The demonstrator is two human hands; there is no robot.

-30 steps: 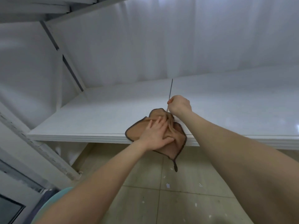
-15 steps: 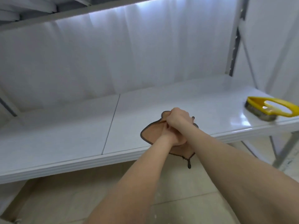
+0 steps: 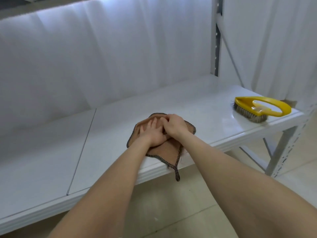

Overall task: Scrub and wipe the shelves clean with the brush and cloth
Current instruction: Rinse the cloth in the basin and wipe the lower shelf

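- The white shelf (image 3: 51,152) ran across the view, with a thin seam (image 3: 82,148) crossing it from back edge to front edge left of the hands.
- A brown cloth (image 3: 169,150) with dark stitched edging lay on the shelf at the front edge, about midway along. One corner and its hanging loop (image 3: 177,172) drooped over that edge.
- The left hand (image 3: 151,134) lay flat on the cloth, palm down, fingers straight and slightly spread, pressing on it.
- The right hand (image 3: 175,126) sat just beside and partly over the left, on the back part of the cloth. Its fingers were curled down, but I cannot tell whether they pinched a fold or only pressed.
- A grey upright post (image 3: 216,40) stood at the back edge, further right.
- The yellow-handled brush (image 3: 257,109) rested bristles down near the front right corner, well apart from the cloth, with neither hand on it.
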